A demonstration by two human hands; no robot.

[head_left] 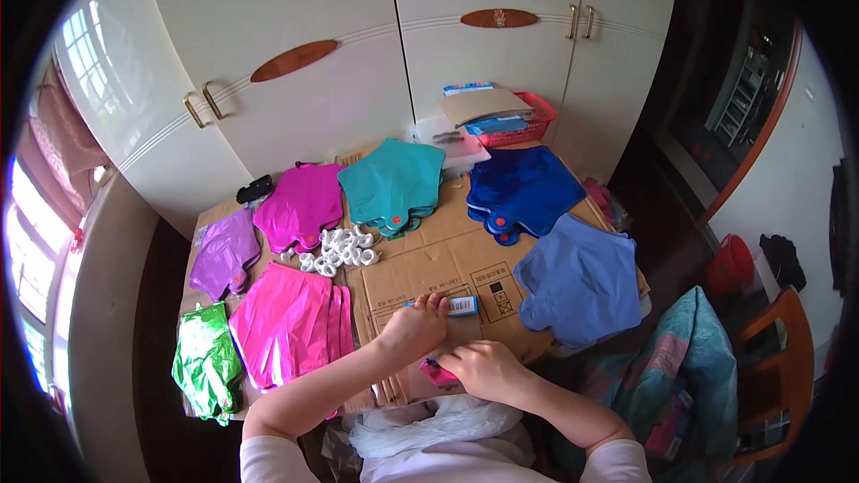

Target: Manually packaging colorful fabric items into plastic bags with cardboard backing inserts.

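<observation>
My left hand (422,324) rests on the cardboard at the front middle, fingers curled over a small flat blue-and-white packet (463,306). To its right and nearer me, my right hand (483,368) has its fingers drawn together at a small bright pink piece (439,375) with a dark edge. What exactly its fingertips grip is hidden. Left of my hands lies a stack of shiny pink foil balloons (291,317). Light blue foil balloons (580,282) are spread on the right. Between the far stacks sits a pile of white ribbon rolls (338,252).
Around the cardboard (429,259) lie more foil stacks: green (206,358), purple (224,253), magenta (301,206), teal (391,184) and dark blue (523,188). A red basket (537,121) stands at the back against white cabinets (295,0). A wooden chair (792,367) is at the right.
</observation>
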